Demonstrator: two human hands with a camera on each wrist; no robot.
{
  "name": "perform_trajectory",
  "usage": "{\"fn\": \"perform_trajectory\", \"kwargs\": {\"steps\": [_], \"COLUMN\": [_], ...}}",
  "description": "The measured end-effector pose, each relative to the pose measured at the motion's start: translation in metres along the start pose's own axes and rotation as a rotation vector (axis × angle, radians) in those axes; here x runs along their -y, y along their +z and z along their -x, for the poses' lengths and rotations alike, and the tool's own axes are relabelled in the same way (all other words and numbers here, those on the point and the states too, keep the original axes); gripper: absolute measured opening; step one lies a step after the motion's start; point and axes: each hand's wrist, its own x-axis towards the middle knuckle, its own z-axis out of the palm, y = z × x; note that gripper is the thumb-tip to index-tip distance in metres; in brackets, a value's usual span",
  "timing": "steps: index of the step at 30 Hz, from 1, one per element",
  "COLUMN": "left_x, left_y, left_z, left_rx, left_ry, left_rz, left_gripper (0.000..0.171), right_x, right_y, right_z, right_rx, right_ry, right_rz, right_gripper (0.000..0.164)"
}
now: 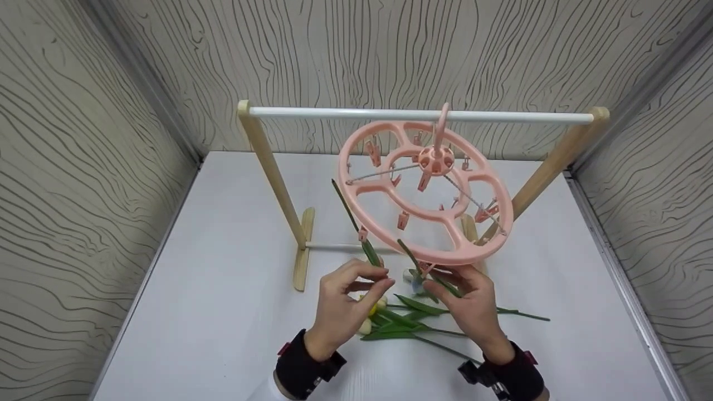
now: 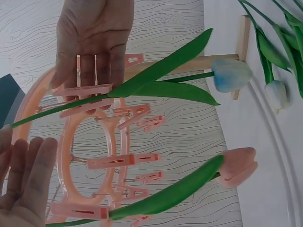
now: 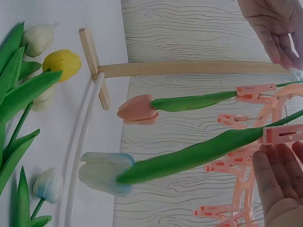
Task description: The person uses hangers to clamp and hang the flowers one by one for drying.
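While the pink clip hanger [image 1: 426, 192] dangles from the white rail [image 1: 418, 115] of a wooden rack, we see two tulips, a pink tulip [image 3: 137, 109] & a blue tulip [image 3: 105, 172], pegged head-down by their stems, prob. so the blooms hang free above the white table [image 1: 223, 278]. Our left hand [image 1: 345, 303] sits at the stem by the near rim, fingers lightly curled, tips close together; whether they pinch it we can't tell. Our right hand [image 1: 473, 301] is at the blue tulip's peg [image 2: 83, 91], fingers fairly straight, grip unclear; spare tulips [image 1: 412, 323] lie on the table below.
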Motion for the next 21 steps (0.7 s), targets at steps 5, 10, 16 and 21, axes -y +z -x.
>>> {"fn": "perform_trajectory", "kwargs": {"steps": [5,10,16,21], "left_x": [0.012,0.027,0.042,0.056], "left_y": [0.001,-0.001,-0.004,-0.006], "left_z": [0.013,0.027,0.042,0.053], "left_rx": [0.055,0.129,0.192,0.251], "left_ry": [-0.038,-0.095,-0.191,-0.227], "left_rz": [-0.032,-0.075,-0.118,-0.186], "left_gripper": [0.011,0.012,0.015,0.017], "right_x": [-0.008,-0.020,-0.040,-0.063], "right_y": [-0.021,-0.044,-0.071,-0.092], "right_z": [0.009,0.020,0.033,0.044], "right_rx": [0.015,-0.008,-0.043,0.023], "right_ry": [0.044,0.061,0.103,0.135], "right_rz": [0.050,0.103,0.350,0.611], "right_gripper": [0.040,0.031,0.032,0.033]}}
